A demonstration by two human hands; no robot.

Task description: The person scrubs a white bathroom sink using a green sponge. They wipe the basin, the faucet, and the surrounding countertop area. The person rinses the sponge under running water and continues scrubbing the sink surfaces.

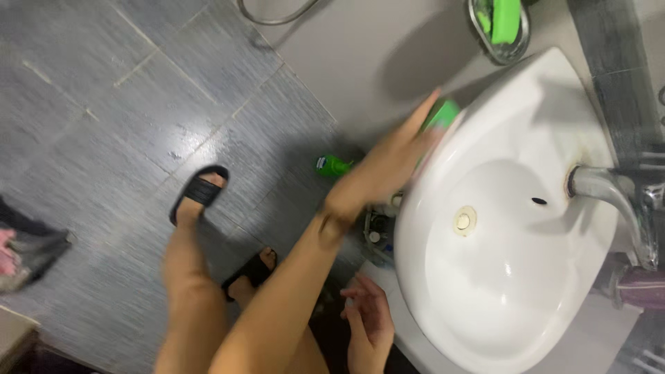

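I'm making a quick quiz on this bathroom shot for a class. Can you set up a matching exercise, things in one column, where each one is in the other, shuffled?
Things:
1. green sponge
2. green bottle
3. metal tap
4. black sandal

Places:
A. on the grey tiled floor, on a foot
B. on the floor beside the white sink
C. under the fingers of a hand, at the sink's rim
D. over the basin at the sink's right side

Pairs: 1-C, 2-B, 3-D, 4-A
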